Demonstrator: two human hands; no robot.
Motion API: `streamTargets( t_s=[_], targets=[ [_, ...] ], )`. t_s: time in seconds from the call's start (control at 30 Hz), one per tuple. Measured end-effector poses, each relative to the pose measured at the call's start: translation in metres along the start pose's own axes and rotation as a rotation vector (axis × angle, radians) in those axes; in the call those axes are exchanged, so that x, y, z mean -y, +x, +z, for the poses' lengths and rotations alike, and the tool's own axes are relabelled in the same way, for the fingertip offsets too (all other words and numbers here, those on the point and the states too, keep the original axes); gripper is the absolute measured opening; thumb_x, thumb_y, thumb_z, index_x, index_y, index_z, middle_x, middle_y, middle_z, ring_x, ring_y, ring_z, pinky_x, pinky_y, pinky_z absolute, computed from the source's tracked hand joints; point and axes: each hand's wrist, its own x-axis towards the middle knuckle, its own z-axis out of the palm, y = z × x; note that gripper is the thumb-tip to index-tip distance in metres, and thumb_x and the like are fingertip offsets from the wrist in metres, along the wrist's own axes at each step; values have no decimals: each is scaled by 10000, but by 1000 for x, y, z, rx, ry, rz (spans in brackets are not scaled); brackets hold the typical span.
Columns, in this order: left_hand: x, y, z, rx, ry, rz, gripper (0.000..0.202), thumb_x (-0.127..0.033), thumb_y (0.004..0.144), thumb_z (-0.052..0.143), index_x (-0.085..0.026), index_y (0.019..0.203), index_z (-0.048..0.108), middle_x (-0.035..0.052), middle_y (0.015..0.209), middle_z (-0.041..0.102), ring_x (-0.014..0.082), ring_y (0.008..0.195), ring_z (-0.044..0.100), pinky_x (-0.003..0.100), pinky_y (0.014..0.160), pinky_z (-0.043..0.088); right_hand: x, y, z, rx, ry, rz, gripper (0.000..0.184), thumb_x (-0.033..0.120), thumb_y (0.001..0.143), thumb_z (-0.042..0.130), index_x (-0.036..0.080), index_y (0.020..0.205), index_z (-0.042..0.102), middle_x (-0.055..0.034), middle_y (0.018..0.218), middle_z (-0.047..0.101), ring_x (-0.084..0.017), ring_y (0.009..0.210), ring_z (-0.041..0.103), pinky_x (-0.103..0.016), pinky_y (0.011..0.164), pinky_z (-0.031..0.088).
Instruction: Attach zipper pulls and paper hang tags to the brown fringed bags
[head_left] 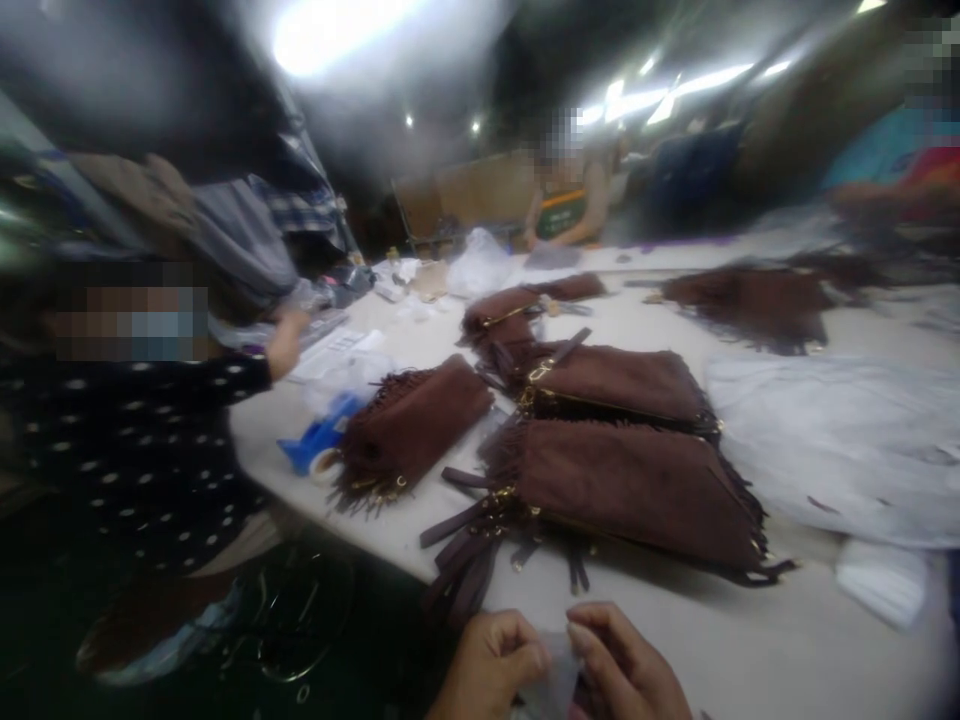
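At the table's near edge, my left hand [495, 665] is closed, thumb against bent fingers, on a small pale translucent sheet [553, 672]. My right hand [626, 660] pinches the other side of that sheet; whether it is plastic or paper I cannot tell. Something dark shows beneath the right fingers, too blurred to name. Just beyond both hands lies a brown fringed bag [622, 485] with gold-coloured hardware. Its dark straps [465, 560] fan out toward my left hand. A second brown bag [630, 385] lies directly behind it.
More brown bags lie at left [427, 420] and far right [750, 300]. White plastic sheeting [840, 440] covers the right side, beside a white stack [883, 580]. A blue tape dispenser [322, 435] sits at the left edge, near a person in a dotted top [142, 450]. Other people are farther back.
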Motion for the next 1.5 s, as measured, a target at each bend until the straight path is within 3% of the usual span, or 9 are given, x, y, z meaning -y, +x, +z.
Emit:
streamTargets(
  t_s=[0.13,0.27,0.47,0.63,0.9,1.03,1.23,1.33,1.5],
  targets=[
    [21,8,-22,-101,-28,17,481,-543,588,790,-149,607,514,-16,567,527,98,545,426,228,544,288,0,21,-9,-67,-19,28,401,588,813,541,217,922,645,-2,737,633,-147,607,556,-238,574,445],
    [27,13,-41,-197,16,41,463,-523,596,784,-165,625,491,-37,549,500,98,533,417,227,540,282,10,51,2,-145,-60,-9,435,582,804,553,209,1000,658,-18,736,667,-173,606,587,-265,572,453],
    [-5,5,-50,-274,424,179,249,-362,759,654,-170,660,532,-25,635,508,127,615,453,236,580,313,27,82,39,-306,-234,-69,425,600,776,600,206,917,673,-73,839,720,-240,747,645,-312,696,456],
    [-33,-2,-50,-282,691,227,159,-267,811,595,-184,687,539,-6,706,546,158,704,518,242,630,340,30,91,49,-361,-310,-9,424,619,795,568,209,807,673,-89,782,724,-262,768,656,-331,724,446],
    [-35,-3,-64,-276,898,332,124,-272,853,552,-204,751,570,30,774,598,184,751,570,262,681,377,32,88,58,-259,116,73,424,590,760,631,184,881,661,-52,755,705,-211,663,637,-286,560,489],
    [-27,1,-71,-281,756,295,186,-348,815,610,-195,718,569,21,718,590,168,680,543,255,629,371,36,88,66,-221,230,85,448,569,735,678,187,969,673,-24,740,684,-173,622,606,-256,527,483],
    [-10,8,-70,-97,205,96,413,-579,782,601,-173,740,535,15,623,616,125,516,485,234,526,347,31,96,70,-166,485,138,435,548,664,749,178,888,701,-32,794,678,-161,642,582,-242,508,465],
    [-8,9,-74,-133,289,110,463,-611,809,548,-159,710,566,21,628,608,131,550,488,237,538,341,31,94,66,-91,585,150,369,494,692,745,167,852,686,-60,891,700,-125,627,553,-214,496,428],
    [-17,5,-74,-166,401,106,473,-581,860,483,-146,724,609,17,658,585,144,612,497,245,578,352,44,87,60,33,741,176,321,425,690,755,168,821,615,-54,805,692,-107,564,526,-215,486,395]
  ],
)
